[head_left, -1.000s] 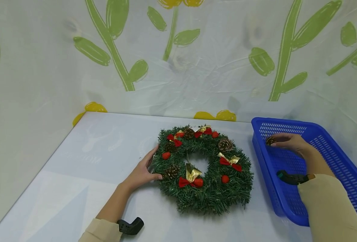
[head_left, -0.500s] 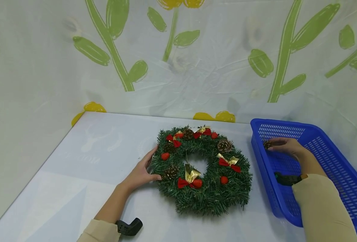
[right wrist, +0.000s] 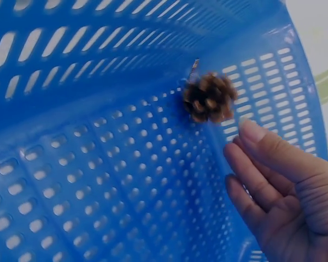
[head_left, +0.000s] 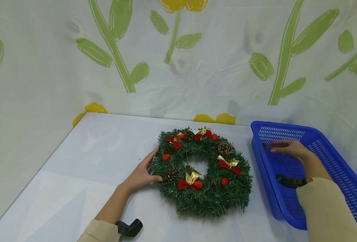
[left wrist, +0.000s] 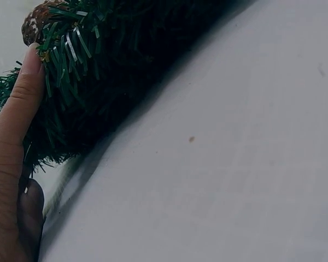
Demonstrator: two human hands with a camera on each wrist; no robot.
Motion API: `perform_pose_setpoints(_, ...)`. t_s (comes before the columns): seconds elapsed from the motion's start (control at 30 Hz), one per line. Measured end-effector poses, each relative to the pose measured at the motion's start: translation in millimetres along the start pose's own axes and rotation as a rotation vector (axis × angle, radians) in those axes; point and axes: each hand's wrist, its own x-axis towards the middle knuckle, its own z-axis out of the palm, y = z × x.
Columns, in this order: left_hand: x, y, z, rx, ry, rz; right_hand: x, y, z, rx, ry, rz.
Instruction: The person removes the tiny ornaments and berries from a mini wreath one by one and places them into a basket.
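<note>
A green Christmas wreath (head_left: 211, 200) lies on the white table, trimmed with red-and-gold bows, red berries and pine cones. My left hand (head_left: 139, 173) holds its left edge, thumb over the needles close to a pine cone (left wrist: 37, 24) and fingers along the outer side. Inside the blue basket (head_left: 266, 181), my right hand (head_left: 290, 148) has its fingers extended, with nothing between them. Just beyond its fingertips, in the right wrist view, a loose brown pine cone (right wrist: 210, 99) with a thin wire sits in the basket's corner, apart from the hand.
The basket stands at the right of the table, its slotted walls rising around my right hand. A white curtain (head_left: 214, 84) printed with green stems and yellow flowers hangs behind the table. Each wrist wears a black band-mounted device (head_left: 130, 228).
My right hand lowered the pine cone against the basket's left side, then let go and drew slightly to the right. My left hand and the wreath stay in place.
</note>
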Motion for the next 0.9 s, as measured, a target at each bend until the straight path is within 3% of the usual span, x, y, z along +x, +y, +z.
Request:
perform_pose_setpoints(0.33,0.4,0.0,0.0,0.005,-0.008,-0.01,-12.1,-15.4,-13.5,0.098,0.032,-0.03)
perform_pose_setpoints(0.67,2.1,2.7,-0.8,-0.004,-0.009,-0.027,-26.5,-25.3,-32.8,0.017,0.014,-0.053)
perform_pose_setpoints(0.9,0.9,0.4,-1.3,-0.012,-0.009,-0.026,-37.2,-33.8,-40.9,0.118,-0.006,-0.086)
